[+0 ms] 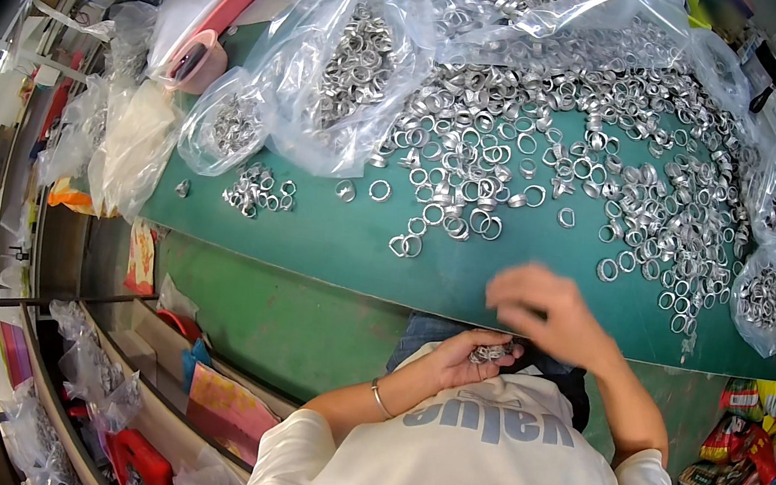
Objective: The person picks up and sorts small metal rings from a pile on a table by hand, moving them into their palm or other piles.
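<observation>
Silver metal rings (489,354) lie in my left hand (463,356), which curls around them just below the table's near edge. My right hand (539,305) hovers over that edge, above and to the right of the left one. Motion smears its fingers, so whether they pinch anything does not show. In front of both hands, a large loose heap of silver rings (463,178) spreads over the green tabletop (328,244). Another spread of rings (658,213) covers the right side, and a small pile (258,191) sits at the left.
Clear plastic bags of rings stand at the back, among them a tall bag (359,68) and a smaller bag (228,123). One more bag (764,299) is at the right edge. A pink container (199,64) stands far left. Colourful packets (729,444) fill the right side below the table.
</observation>
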Action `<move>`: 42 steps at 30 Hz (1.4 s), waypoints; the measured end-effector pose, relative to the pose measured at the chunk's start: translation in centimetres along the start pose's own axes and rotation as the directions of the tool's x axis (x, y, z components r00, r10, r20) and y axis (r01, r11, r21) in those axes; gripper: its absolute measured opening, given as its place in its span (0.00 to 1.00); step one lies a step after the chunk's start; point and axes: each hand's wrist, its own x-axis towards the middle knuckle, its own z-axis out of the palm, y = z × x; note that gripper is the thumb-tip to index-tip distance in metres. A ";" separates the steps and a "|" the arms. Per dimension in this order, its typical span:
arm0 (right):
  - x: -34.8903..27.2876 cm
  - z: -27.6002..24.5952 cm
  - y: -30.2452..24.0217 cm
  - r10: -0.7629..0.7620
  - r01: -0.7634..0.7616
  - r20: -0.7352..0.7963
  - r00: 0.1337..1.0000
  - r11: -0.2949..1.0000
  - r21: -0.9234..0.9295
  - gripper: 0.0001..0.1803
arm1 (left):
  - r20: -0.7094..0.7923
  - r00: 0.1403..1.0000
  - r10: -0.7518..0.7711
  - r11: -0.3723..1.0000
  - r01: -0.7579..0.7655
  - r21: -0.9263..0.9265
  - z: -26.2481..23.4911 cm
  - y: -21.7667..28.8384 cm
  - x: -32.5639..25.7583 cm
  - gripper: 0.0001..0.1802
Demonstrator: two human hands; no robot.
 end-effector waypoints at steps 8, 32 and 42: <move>8.4 -0.1 4.3 -0.278 0.127 -0.081 0.957 0.654 -0.746 0.24 | -0.438 0.889 0.136 0.732 0.208 0.649 7.1 -1.4 0.1 0.10; 7.9 -6.6 2.1 -0.003 -0.201 -0.301 0.954 0.739 -0.644 0.07 | 0.436 0.751 0.496 -0.843 0.536 0.037 20.1 11.8 3.7 0.04; 14.5 -1.1 5.3 -0.249 0.091 -0.121 0.961 0.698 -0.711 0.11 | -0.050 0.578 0.814 0.207 -0.210 0.955 21.0 11.6 -0.1 0.13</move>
